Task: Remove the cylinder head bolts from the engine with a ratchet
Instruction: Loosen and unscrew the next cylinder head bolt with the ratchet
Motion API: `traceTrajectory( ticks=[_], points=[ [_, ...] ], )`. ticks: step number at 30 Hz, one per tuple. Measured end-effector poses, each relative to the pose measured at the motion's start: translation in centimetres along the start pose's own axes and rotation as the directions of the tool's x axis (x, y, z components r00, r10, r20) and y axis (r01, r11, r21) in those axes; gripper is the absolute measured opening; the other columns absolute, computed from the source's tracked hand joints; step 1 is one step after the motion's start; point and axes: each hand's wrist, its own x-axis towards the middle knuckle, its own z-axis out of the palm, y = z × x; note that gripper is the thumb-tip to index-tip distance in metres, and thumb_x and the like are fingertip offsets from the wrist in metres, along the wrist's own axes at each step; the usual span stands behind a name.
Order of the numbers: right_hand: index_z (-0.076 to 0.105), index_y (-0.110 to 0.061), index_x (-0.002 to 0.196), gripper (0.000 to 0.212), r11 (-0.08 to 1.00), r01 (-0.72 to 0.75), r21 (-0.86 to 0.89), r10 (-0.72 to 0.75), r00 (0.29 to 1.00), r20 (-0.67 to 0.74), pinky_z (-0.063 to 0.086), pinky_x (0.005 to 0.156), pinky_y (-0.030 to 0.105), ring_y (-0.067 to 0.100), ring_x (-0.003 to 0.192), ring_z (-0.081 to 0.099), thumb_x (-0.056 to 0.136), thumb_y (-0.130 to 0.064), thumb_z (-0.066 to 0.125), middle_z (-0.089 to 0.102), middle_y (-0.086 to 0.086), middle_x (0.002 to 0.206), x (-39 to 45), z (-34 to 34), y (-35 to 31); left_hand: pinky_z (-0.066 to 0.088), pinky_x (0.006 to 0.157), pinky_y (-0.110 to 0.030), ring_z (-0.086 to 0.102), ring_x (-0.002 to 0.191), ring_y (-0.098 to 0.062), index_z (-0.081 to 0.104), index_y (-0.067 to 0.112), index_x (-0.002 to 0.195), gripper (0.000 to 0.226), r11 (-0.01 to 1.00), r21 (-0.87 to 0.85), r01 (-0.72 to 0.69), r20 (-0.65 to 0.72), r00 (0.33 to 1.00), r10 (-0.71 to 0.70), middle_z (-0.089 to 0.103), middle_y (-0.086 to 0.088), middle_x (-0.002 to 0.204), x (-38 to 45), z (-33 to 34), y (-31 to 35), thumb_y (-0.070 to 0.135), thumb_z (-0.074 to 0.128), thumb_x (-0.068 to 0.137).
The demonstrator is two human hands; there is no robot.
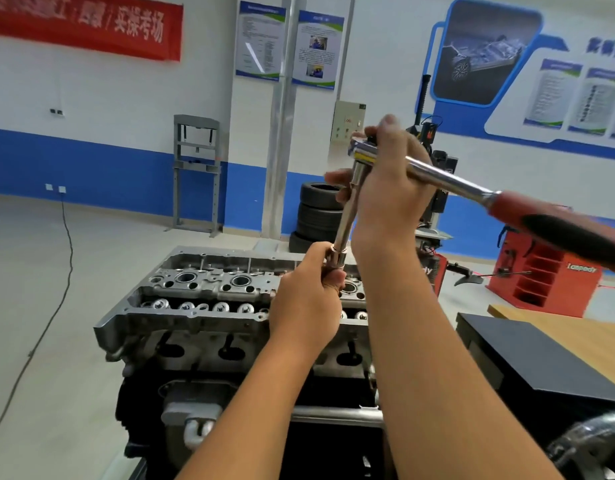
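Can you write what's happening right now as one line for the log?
left hand: grips socket end of chrome extension bar | right hand: holds head of red-and-black-handled ratchet | grey metal cylinder head: below | bolt: hidden

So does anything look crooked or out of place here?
Slightly: the extension bar under the ratchet leans instead of standing straight over the cylinder head. The left hand holds the socket end; the right hand holds the ratchet's head.

Left of my left hand (307, 299) the top of the cylinder head (202, 289) lies open to reach. On my right, the black case (527, 362) on the wooden table (576, 327) stands close beside the engine, and the ratchet (472, 188) handle crosses above it.
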Motion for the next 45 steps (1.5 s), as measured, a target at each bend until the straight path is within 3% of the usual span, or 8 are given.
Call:
traceTrajectory(
  ticks=[4,12,16,20,24,29,37,45],
  points=[
    [0.070,-0.008,0.090,0.020,0.905,0.305,-0.296,-0.296,0.952,0.075,0.059,0.065,0.051,0.036,0.078,0.070,0.101,-0.025,0.067,0.069,0.010,0.084,-1.3,1.6,1.3,0.053,0.068,-0.023,0.065,0.081,-0.002,0.056,0.037,0.104,0.016,0.994,-0.108,-0.031,-0.034,0.999,0.028,0.069,0.021,0.090,0.2,0.0,0.2,0.021,0.054,0.103],
    [0.065,-0.012,0.101,0.025,0.935,-0.324,0.142,0.304,0.941,0.147,0.043,0.058,0.031,0.024,0.059,0.066,0.104,-0.034,0.054,0.077,0.009,0.100,0.3,-0.3,-0.8,0.050,0.069,-0.033,0.063,0.076,-0.009,0.054,0.039,0.098,0.018,0.996,-0.077,-0.039,0.092,0.995,0.046,0.068,0.013,0.082,0.2,-0.8,-0.4,0.022,0.058,0.104],
    [0.066,-0.010,0.085,0.026,0.988,0.115,-0.104,-0.120,0.992,-0.040,0.053,0.049,0.037,0.044,0.066,0.069,0.106,-0.023,0.058,0.071,0.012,0.082,-0.6,0.7,0.1,0.044,0.060,-0.030,0.059,0.072,0.000,0.052,0.044,0.098,0.029,1.000,0.021,-0.009,-0.004,1.000,0.009,0.065,0.023,0.076,-0.2,-0.1,0.0,0.016,0.056,0.102],
    [0.070,-0.015,0.088,0.024,0.836,0.349,-0.424,-0.323,0.937,0.133,0.057,0.068,0.050,0.030,0.075,0.068,0.098,-0.036,0.067,0.069,0.004,0.082,-1.5,2.1,1.3,0.036,0.057,-0.029,0.060,0.071,-0.011,0.054,0.036,0.095,0.009,0.995,-0.096,-0.009,-0.084,0.996,0.001,0.058,0.015,0.070,-0.3,-0.6,0.6,0.030,0.052,0.101],
    [0.067,-0.013,0.090,0.034,0.998,-0.022,-0.060,0.033,0.984,0.177,0.044,0.046,0.031,0.035,0.055,0.064,0.104,-0.042,0.055,0.072,0.006,0.088,-1.0,1.8,0.4,0.047,0.064,-0.031,0.058,0.069,-0.009,0.054,0.033,0.099,0.014,0.996,-0.081,-0.036,0.114,0.992,0.045,0.064,0.009,0.078,-0.1,-1.5,0.0,0.020,0.052,0.105],
    [0.066,-0.013,0.098,0.044,0.903,-0.379,0.201,0.351,0.922,0.163,0.040,0.057,0.029,0.026,0.057,0.061,0.106,-0.051,0.045,0.077,0.012,0.099,0.8,-0.6,-0.7,0.056,0.076,-0.045,0.065,0.081,-0.015,0.051,0.039,0.098,0.016,1.000,0.013,-0.013,0.115,0.993,0.011,0.069,0.013,0.088,0.0,-0.8,0.0,0.026,0.051,0.107],
    [0.070,-0.008,0.091,0.034,0.863,0.336,-0.376,-0.330,0.940,0.084,0.057,0.065,0.052,0.038,0.073,0.068,0.096,-0.041,0.065,0.066,0.011,0.082,-0.9,1.3,1.4,0.052,0.074,-0.028,0.062,0.083,-0.005,0.055,0.041,0.098,0.009,0.981,-0.185,-0.054,-0.074,0.996,0.041,0.065,0.022,0.086,0.1,-0.8,0.7,0.038,0.048,0.103],
    [0.065,-0.015,0.092,0.046,0.901,-0.378,0.216,0.334,0.918,0.214,0.039,0.058,0.029,0.025,0.055,0.056,0.105,-0.055,0.045,0.077,0.013,0.099,0.9,-0.5,-0.5,0.053,0.069,-0.036,0.063,0.073,-0.009,0.051,0.038,0.090,0.021,1.000,0.007,-0.029,0.096,0.995,0.029,0.068,0.015,0.081,0.0,-0.9,-0.1,0.026,0.052,0.106]
  ],
)
